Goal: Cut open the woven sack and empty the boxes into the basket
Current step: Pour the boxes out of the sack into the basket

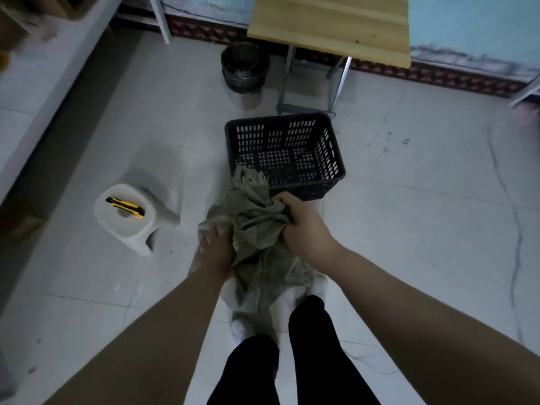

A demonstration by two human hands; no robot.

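Right hand (304,225) grips, left hand (217,249) presses sack (252,211) overlapping basket (339,159) rim.

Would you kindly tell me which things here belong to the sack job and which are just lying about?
Job: woven sack, black basket, yellow utility knife on the white stool.
Lying about: lined bin, wooden table.

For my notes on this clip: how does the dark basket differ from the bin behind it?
The basket is rectangular with slotted walls; the bin is round and solid-walled. The basket is bare and empty; the bin has a black liner, contents unclear. The sack is held at the basket's near corner; the bin stands apart, by the table. Both stand upright on the floor, open-topped.
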